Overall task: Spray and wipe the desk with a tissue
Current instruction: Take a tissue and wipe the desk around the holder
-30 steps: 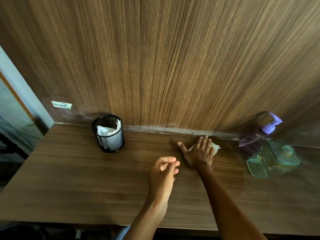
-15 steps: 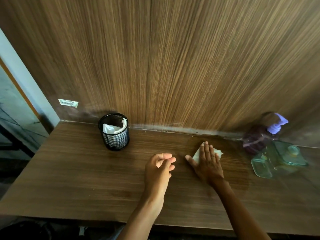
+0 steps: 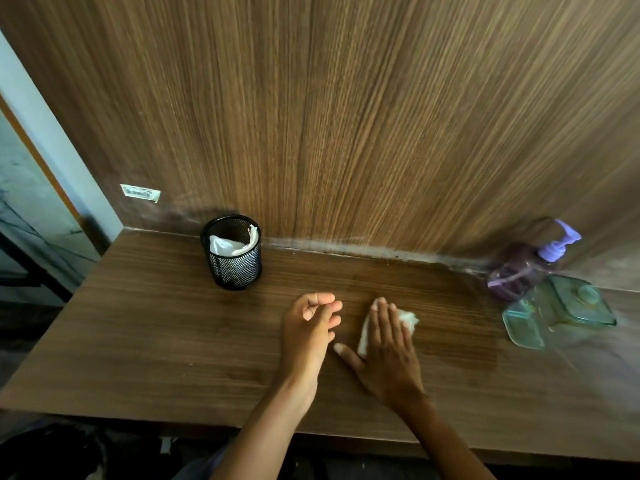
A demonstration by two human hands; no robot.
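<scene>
Pressing my right hand (image 3: pixel 384 348) flat on the wooden surface (image 3: pixel 156 341), I have the white tissue (image 3: pixel 407 318) pinned under my palm and spread fingers, so this grip is laid open on top of the tissue, not curled around it. A crumpled corner of the tissue shows past my fingertips on the side toward the purple pump bottle (image 3: pixel 526 268), and a thin white strip of it shows along my index finger on the side toward the black mesh cup (image 3: pixel 235 258). My thumb points out toward my left hand (image 3: pixel 308 330), which sits just beside the right one on the mesh-cup side, apart from the tissue. The left grip is loosely curled, fingers bent in toward the thumb, with nothing in it. The mesh cup stands upright near the back panel (image 3: pixel 346 116), well to the left of both hands, with white crumpled paper (image 3: pixel 230 244) inside it. The pump bottle stands at the far right against the back panel, well apart from the tissue, and just in front of it lies a clear greenish lidded container (image 3: pixel 561 310). A small white label (image 3: pixel 140 193) is stuck on the back panel above and left of the mesh cup.
</scene>
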